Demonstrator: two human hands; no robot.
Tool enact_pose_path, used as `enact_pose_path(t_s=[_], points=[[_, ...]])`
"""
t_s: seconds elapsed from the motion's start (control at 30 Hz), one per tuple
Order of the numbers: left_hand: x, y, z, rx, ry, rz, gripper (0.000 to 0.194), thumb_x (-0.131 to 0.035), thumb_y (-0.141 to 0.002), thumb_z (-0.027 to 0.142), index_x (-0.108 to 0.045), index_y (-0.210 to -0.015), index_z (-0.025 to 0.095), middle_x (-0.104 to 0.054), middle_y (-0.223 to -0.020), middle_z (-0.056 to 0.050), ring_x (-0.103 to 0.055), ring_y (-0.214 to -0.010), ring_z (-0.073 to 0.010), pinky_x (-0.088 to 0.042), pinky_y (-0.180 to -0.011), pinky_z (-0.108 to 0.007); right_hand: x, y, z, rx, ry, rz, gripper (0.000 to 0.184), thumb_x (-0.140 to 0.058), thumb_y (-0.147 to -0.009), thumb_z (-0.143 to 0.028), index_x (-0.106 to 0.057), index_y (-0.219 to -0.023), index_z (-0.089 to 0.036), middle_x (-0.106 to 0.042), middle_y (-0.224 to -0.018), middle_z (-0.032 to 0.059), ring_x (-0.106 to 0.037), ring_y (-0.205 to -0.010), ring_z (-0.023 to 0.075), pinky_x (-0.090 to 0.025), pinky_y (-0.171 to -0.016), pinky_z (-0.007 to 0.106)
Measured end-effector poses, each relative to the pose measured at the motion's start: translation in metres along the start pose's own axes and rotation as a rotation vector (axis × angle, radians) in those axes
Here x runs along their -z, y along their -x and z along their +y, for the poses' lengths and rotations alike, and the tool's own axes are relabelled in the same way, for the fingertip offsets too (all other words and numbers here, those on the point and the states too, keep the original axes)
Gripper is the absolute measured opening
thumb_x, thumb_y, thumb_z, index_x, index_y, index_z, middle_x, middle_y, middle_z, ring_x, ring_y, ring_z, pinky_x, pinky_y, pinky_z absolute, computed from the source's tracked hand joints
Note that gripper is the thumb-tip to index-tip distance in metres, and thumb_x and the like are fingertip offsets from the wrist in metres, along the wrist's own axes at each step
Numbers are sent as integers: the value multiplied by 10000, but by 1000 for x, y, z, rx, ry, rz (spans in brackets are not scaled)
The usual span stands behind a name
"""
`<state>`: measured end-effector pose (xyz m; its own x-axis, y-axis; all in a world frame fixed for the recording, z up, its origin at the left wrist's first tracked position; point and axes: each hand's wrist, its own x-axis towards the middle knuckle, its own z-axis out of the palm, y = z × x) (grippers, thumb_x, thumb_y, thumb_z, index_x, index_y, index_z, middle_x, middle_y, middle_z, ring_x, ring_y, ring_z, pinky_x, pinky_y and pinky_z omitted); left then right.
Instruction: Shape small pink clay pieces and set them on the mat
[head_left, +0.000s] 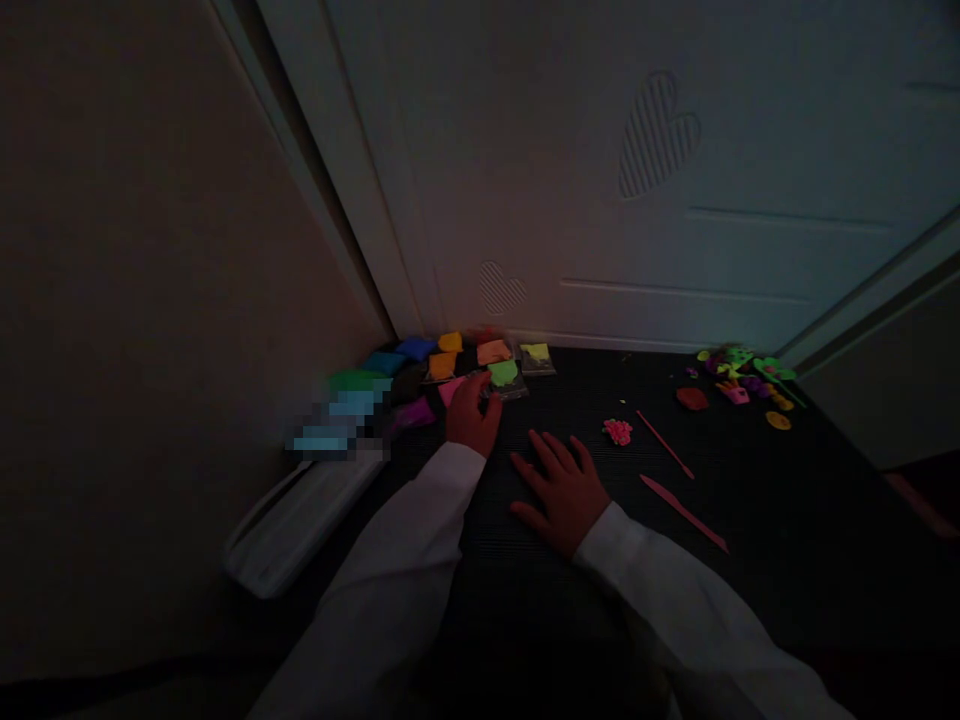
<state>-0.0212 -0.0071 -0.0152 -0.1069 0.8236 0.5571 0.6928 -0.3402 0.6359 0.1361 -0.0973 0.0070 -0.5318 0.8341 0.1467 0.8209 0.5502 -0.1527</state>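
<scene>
My left hand [472, 418] reaches to the packets at the back, its fingers bent and its thumb apart from them. It partly covers a pink clay packet [451, 390] and is beside a light green clay packet [503, 374]; contact with either is hard to make out in the dim light. My right hand [562, 490] lies open on the dark table [495, 580], fingers spread and nothing in them. To its right are a small pink beaded cluster [618, 432], a thin pink stick tool [664, 444] and a pink modelling knife [684, 512].
Along the back left lie an orange packet [442, 366], a yellow packet [536, 357], a blue packet [416, 348] and a purple packet [412, 415]. A white case [307, 525] lies at the left wall. Colourful clay figures [739, 375] and a red piece [691, 399] sit back right. A white panel [525, 180] rises behind.
</scene>
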Motion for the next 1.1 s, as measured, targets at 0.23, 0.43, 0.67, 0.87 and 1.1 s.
enact_pose_path(t_s=[0.23, 0.43, 0.67, 0.87, 1.1], points=[[0, 0, 0, -11, -29, -3, 301, -415, -722, 232, -461, -1008, 150, -522, -944, -67, -470, -902, -156, -383, -784, -297, -1, 0, 1, 59, -11, -11, 540, -290, -712, -572, -322, -1178, -300, -170, -1313, 51, -152, -1173, 246, -32, -915, 477], [1, -1, 0, 0, -45, -34, 311, -411, -720, 236, -455, -1016, 153, -520, -971, -68, -464, -927, -160, -373, -805, -300, -4, -5, 3, -63, -43, 47, 571, -315, -728, -528, -246, -1223, -252, -230, -1286, 82, -199, -1152, 244, -103, -908, 458], [-1, -1, -4, 28, -55, -73, 324, -404, -719, 260, -456, -1026, 168, -528, -978, -65, -475, -921, -173, -385, -796, -322, -9, -16, 15, -125, -135, 149, 396, -410, -739, -392, -423, -1096, -223, -449, -1107, 58, -357, -1024, 190, -229, -858, 368], [-1, 0, -7, 30, -63, -117, 285, -397, -718, 274, -502, -965, 177, -556, -895, -60, -507, -861, -172, -406, -762, -324, -12, -36, 21, -133, -176, 157, 192, -406, -762, -339, -551, -832, -234, -543, -894, 19, -435, -900, 152, -295, -775, 318], [7, 11, 9, -148, 59, -463, 253, -417, -713, 249, -549, -926, 210, -577, -890, -40, -506, -867, -153, -393, -795, -314, -16, -41, 33, -155, -363, 200, 142, -453, -739, -272, -543, -833, -215, -576, -832, 1, -506, -804, 127, -358, -717, 255]])
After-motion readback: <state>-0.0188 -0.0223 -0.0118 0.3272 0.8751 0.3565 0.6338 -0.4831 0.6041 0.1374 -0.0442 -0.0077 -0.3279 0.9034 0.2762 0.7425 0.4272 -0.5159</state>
